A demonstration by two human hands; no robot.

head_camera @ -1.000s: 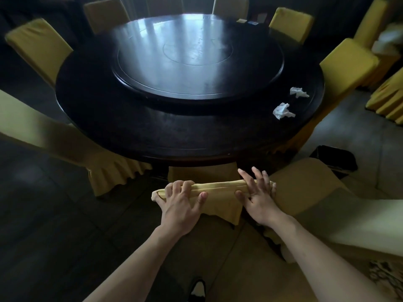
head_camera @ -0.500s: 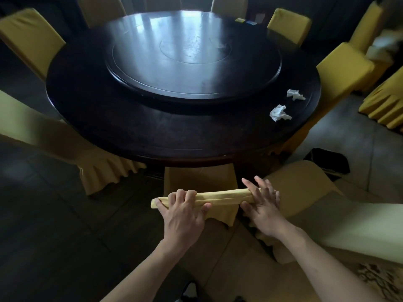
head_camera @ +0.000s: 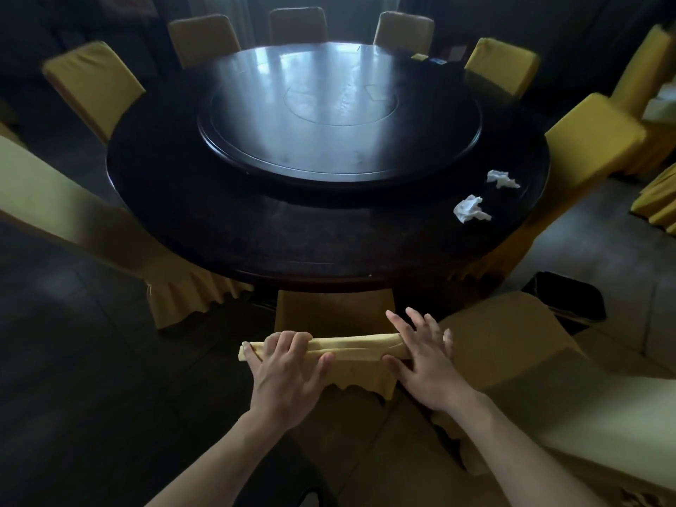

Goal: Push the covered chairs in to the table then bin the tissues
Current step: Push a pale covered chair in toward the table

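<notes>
Your left hand (head_camera: 289,371) curls its fingers over the top rail of the covered chair (head_camera: 334,316) at the table's (head_camera: 256,236) near edge. Your right hand (head_camera: 424,356) lies flat with fingers spread, so both can shove squarely. The tissues (head_camera: 470,208) wait near the right edge.

Both hands on chair back (head_camera: 351,347) — left hand (head_camera: 289,375) grips, right hand (head_camera: 426,360) flat.

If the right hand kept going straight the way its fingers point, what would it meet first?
Probably the near edge of the round table, judging by the right hand lying on the chair back with fingers aimed there; depth is unclear.
</notes>
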